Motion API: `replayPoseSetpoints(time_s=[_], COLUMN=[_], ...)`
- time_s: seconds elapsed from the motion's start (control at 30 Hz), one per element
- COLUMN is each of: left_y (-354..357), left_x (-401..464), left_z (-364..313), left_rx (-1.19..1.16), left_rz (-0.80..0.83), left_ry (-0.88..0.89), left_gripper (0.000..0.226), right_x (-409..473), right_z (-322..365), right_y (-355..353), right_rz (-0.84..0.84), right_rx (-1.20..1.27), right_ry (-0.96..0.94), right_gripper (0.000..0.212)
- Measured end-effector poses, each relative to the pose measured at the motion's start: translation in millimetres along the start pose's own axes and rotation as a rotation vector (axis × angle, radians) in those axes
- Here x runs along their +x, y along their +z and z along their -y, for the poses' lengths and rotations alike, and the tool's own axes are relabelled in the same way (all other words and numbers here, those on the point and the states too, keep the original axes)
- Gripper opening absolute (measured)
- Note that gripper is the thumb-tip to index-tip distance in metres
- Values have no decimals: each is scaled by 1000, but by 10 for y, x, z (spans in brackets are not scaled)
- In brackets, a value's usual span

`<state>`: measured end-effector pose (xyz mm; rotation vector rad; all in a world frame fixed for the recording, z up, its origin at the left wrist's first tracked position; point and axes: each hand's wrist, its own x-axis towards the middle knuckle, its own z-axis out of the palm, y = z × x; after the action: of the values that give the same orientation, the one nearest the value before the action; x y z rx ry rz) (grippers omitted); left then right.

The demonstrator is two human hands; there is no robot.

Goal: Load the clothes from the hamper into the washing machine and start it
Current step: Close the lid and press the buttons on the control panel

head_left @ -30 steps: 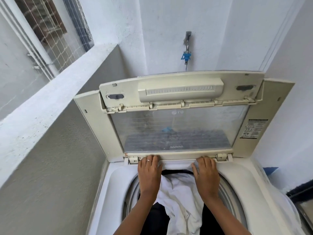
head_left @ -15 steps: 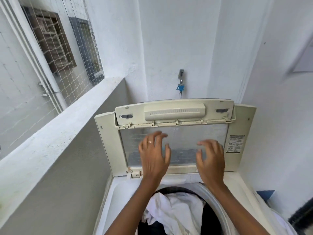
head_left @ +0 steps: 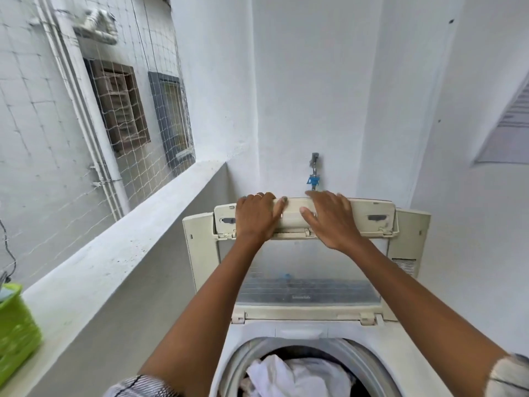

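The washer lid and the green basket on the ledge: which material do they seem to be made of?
Lid: likely hard plastic, cream, yellowed, matte, with a clear window panel. Green basket: probably moulded plastic with a lattice wall; motion blur hides the finish.

a metal tap (head_left: 314,164) with a blue fitting (head_left: 313,180) sticks out of the white wall (head_left: 315,90). a concrete ledge (head_left: 120,247) runs along the left under netting (head_left: 37,144); beyond it, a brown louvred window (head_left: 118,106) and a white pipe (head_left: 83,90).
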<state>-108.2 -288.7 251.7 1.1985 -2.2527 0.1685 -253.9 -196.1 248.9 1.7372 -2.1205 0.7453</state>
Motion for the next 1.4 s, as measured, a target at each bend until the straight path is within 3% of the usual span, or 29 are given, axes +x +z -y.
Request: replayPoseSetpoints(time_s=[0.17,0.33,0.6,0.73,0.93,1.0,1.1,1.2,1.4], left_y=[-163,-344,-627,-740,-676,-522,-291,-166,9], left_x=[-99,-438,-1111,-1560,-2406,-2742,-3140,-3331,-3649], left_z=[-13,18,19,-11,66,59,42,18,-29], left_rx=[90,11,-73,-101,-447,-400,-295,-262,-177], left_rz=[-25,-53,139,185,540,598,645,663,671], left_ry=[75,126,136,164,129,183,191,155,124], left_gripper=[54,53,60,49,39,42,44,47,51], right_x=[-70,-336,-901,-1248,-2028,-2391,-2864,-3123,-3571], right_z=[45,188,332,400,469,477,511,502,549], right_y=[-53,-308,-723,-815,-637,-446,-232,-86,167], right_rz=[-89,-4,345,541,827,897,922,891,852], right_rx=[-64,-159,-17,121,331,300,281,271,76], right_ry=[-11,-43,-1,42,48,56,114,129,50], right_gripper=[43,45,49,41,27,27,29,46,65])
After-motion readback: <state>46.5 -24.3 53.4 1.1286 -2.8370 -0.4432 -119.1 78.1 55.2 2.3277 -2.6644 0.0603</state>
